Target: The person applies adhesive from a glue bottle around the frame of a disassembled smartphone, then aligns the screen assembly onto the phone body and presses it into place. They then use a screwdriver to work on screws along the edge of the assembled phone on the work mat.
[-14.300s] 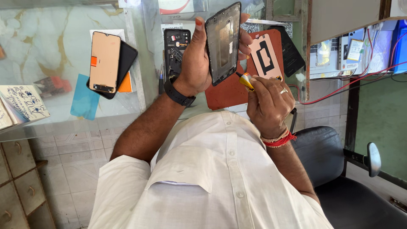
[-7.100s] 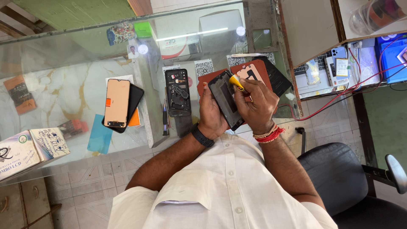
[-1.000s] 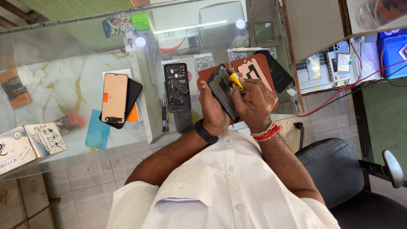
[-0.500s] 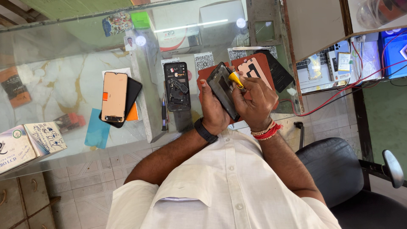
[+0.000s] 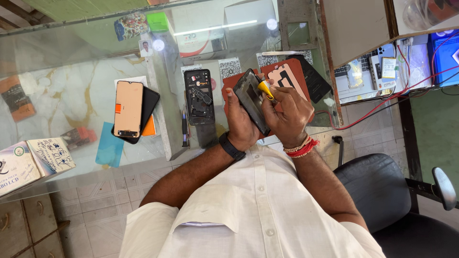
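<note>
- Phone screen panel (image 5: pixel 252 99): dark, tilted on edge above the red mat (image 5: pixel 306 79), at the same spot as half a second ago; seven seconds back it sat slightly lower.
- Left hand (image 5: pixel 239 125): clamped on the panel's back, unchanged.
- Right hand (image 5: pixel 286 113): presses a yellow-tipped tool (image 5: pixel 264 89) against the panel's face.
- Opened phone (image 5: pixel 199 95): flat on the glass counter (image 5: pixel 71 86), left of both hands.

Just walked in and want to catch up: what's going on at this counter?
A person in a white shirt holds a dark phone panel tilted on edge in the left hand, while the right hand presses a small yellow-handled tool against it. On the glass counter lie an opened phone body, a screwdriver, a red mat and a display panel on another phone.
</note>
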`<state>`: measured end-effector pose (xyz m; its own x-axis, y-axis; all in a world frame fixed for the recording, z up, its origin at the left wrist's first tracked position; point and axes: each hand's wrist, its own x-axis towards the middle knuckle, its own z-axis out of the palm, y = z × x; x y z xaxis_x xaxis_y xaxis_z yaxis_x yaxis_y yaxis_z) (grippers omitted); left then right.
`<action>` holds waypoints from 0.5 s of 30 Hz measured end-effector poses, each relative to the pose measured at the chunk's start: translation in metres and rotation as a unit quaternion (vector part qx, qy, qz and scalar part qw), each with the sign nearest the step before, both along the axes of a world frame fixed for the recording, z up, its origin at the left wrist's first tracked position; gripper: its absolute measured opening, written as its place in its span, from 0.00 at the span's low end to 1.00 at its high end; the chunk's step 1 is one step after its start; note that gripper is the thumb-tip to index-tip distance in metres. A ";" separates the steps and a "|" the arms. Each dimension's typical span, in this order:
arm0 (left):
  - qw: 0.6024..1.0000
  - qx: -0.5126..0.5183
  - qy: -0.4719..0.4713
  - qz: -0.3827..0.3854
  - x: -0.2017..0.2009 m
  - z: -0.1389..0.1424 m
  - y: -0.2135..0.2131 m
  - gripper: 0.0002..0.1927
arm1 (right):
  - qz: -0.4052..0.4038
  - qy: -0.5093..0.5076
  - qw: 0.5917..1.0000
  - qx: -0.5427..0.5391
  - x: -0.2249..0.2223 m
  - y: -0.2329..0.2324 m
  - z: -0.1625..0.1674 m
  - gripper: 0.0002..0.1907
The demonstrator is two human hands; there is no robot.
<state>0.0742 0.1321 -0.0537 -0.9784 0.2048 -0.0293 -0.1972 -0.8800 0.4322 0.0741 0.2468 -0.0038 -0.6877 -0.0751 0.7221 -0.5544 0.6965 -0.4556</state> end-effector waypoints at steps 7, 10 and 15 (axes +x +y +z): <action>1.000 -0.006 -0.002 0.007 0.000 -0.002 0.001 0.44 | -0.005 0.002 1.000 0.008 0.002 0.000 0.001 0.09; 1.000 0.003 -0.008 0.008 0.000 -0.003 0.002 0.44 | -0.006 -0.002 1.000 0.010 0.002 0.000 0.002 0.10; 1.000 0.021 0.009 0.012 0.000 -0.004 0.002 0.45 | -0.007 -0.011 1.000 0.010 0.003 -0.001 0.003 0.10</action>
